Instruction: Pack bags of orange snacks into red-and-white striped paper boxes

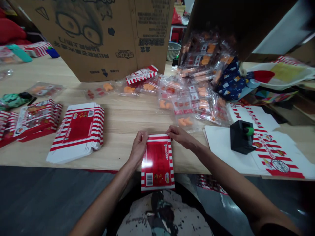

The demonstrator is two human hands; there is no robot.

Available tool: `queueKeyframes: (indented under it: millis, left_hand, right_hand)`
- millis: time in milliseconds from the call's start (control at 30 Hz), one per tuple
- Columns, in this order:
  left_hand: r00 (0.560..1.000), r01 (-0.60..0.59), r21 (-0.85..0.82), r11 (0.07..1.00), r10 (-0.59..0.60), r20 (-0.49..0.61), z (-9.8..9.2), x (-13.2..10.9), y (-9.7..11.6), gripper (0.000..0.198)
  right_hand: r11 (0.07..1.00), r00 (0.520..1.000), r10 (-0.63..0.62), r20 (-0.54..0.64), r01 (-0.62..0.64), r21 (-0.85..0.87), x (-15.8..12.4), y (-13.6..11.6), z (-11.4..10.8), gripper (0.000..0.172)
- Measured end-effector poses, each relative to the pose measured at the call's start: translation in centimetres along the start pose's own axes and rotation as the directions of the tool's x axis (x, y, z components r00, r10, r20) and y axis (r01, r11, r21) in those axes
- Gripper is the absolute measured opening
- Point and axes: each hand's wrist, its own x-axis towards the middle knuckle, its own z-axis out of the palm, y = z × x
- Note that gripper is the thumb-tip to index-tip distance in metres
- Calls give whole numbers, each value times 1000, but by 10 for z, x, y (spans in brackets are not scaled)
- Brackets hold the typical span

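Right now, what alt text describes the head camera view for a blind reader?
The left hand and right hand hold the top edge of a flat red-and-white striped carton on a wooden table. Matching cartons lie stacked to the left, clear packets of orange pieces ahead, and a black tape dispenser to the right.

Print on the red striped carton [157, 164] is too small to read, and glare washes out part of it beside the left hand [138, 147]. The top edge cuts off the cardboard box [98, 42], the left edge the flat cartons [31, 119].
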Motion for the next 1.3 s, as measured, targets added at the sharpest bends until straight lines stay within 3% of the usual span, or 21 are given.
queueKeyframes:
  millis: [100, 200, 300, 333, 400, 500, 533, 567, 600, 667, 767, 900, 1033, 1200, 1300]
  left_hand:
    - [998, 47, -36, 998, -46, 38, 2, -2, 6, 42]
    - [992, 67, 6, 998, -67, 108, 3, -10, 26, 37]
    - [978, -190, 204, 960, 166, 130, 5, -19, 59, 27]
    - [946, -321, 276, 906, 297, 128, 5, -21, 73, 24]
    - [816, -566, 384, 729, 562, 135, 4, -21, 98, 17]
    - [563, -797, 396, 456, 799, 213, -3, -12, 124, 11]
    - [513, -836, 364, 410, 819, 258, -6, -8, 127, 11]
    - [495, -858, 321, 402, 814, 303, -11, -4, 127, 11]
    - [504, -861, 275, 428, 793, 343, -16, 0, 125, 12]
    - [561, -825, 201, 529, 720, 408, -29, 4, 117, 14]
    - [617, -757, 124, 642, 640, 458, -49, -1, 104, 21]
    - [617, -749, 142, 648, 601, 508, -68, -12, 100, 27]
    - [531, -818, 135, 559, 644, 551, -71, -13, 99, 29]
    - [330, -940, 129, 315, 746, 579, -76, -10, 90, 23]
    - [281, -959, 198, 201, 745, 605, -77, -16, 98, 24]
  right_hand:
    - [997, 996, 63, 69, -66, 45, -7, -1, -5, 28]
    - [997, 989, 72, 128, -74, 10, -11, -17, -10, 28]
    - [991, 992, -95, 83, 102, -84, -18, -52, -11, 17]
    - [973, 980, -192, 45, 196, -125, -21, -67, -10, 13]
    - [887, 911, -410, -37, 389, -250, -26, -96, -8, 6]
    - [641, 713, -698, -65, 582, -500, -31, -124, -1, 9]
    - [557, 654, -755, -38, 610, -564, -31, -127, 2, 12]
    - [484, 608, -794, -2, 631, -606, -29, -126, 4, 14]
    - [428, 573, -819, 35, 651, -627, -27, -123, 7, 15]
    - [371, 538, -838, 90, 683, -629, -23, -113, 14, 15]
    - [361, 529, -839, 129, 717, -597, -24, -103, 25, 14]
    - [359, 539, -821, 185, 742, -566, -34, -106, 32, 15]
    - [303, 550, -793, 262, 729, -614, -44, -102, 30, 14]
    - [102, 454, -819, 351, 718, -689, -52, -81, 30, 26]
    - [109, 419, -854, 308, 724, -681, -51, -72, 33, 29]
